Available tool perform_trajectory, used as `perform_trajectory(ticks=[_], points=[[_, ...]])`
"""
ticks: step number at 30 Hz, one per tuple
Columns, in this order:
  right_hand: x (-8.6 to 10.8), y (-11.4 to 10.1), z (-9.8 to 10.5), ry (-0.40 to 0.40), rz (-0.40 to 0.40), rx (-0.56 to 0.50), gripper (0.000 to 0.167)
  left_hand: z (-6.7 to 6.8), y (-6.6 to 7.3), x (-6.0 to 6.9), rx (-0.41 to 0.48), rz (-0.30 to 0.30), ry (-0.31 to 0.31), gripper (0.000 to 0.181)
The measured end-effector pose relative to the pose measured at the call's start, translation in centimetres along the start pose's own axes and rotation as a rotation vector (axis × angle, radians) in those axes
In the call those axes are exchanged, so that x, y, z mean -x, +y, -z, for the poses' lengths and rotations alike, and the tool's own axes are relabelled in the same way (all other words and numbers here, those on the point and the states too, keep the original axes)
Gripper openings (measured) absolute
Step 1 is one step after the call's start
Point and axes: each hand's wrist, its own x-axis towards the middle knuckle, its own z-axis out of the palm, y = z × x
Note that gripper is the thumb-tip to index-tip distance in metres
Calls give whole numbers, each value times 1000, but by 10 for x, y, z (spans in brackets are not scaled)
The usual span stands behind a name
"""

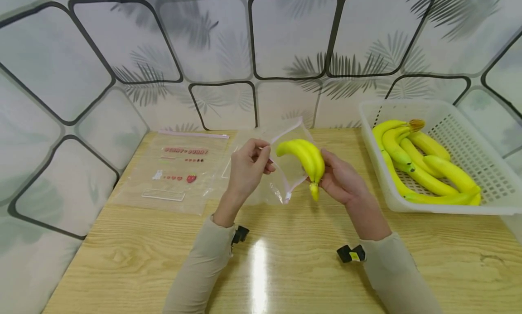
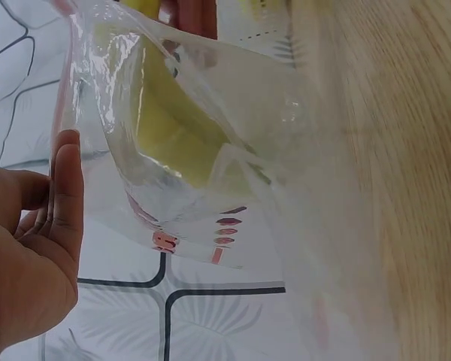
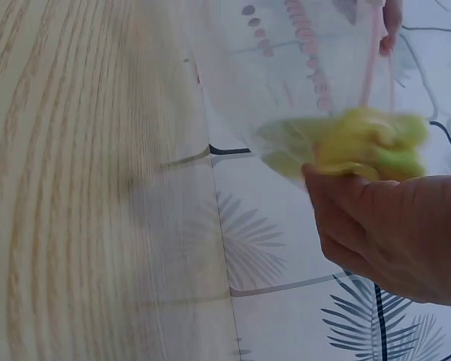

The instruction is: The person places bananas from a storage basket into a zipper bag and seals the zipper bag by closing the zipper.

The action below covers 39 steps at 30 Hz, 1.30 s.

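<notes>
In the head view my left hand (image 1: 248, 169) pinches the edge of a clear zip bag (image 1: 267, 187) whose mouth stands apart. My right hand (image 1: 344, 179) grips a small bunch of yellow bananas (image 1: 306, 156) at the bag's mouth, its stem end pointing down. Through the clear film in the left wrist view, the bananas (image 2: 169, 124) show partly within the bag. The right wrist view has the bananas (image 3: 368, 143) blurred, held between thumb and fingers. Red printing (image 3: 304, 34) marks the bag's side.
Another clear zip bag (image 1: 134, 189), printed with hearts and a strawberry, lies flat on the wooden table (image 1: 134, 259) at left. A white plastic basket (image 1: 448, 208) with several bananas (image 1: 428, 187) stands at right. A patterned wall covering (image 1: 293, 37) rises behind the table.
</notes>
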Motion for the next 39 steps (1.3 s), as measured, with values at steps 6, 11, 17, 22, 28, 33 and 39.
perform_trajectory(ticks=[6, 11, 17, 22, 28, 33, 39], points=[[-1, 4, -3, 63, -9, 47, 21, -1, -2, 1, 5, -17, -16, 12], [0, 3, -6, 67, -25, 128, 51, -2, -2, 1, 0, -16, -11, 13], [0, 4, -5, 41, -6, 271, 65, -2, -3, 1, -3, -8, -8, 13], [-2, 8, 0, 56, 26, 338, 57, -2, -3, 0, 15, -7, -5, 12], [-4, 11, 1, 89, 58, 384, 54, -2, -3, 1, 23, -14, -9, 13], [-4, 10, 1, 114, 76, 395, 57, -1, -2, 0, 26, -13, -13, 14], [-4, 6, 1, 47, 37, 386, 64, 0, -2, 0, 34, 1, -12, 14]])
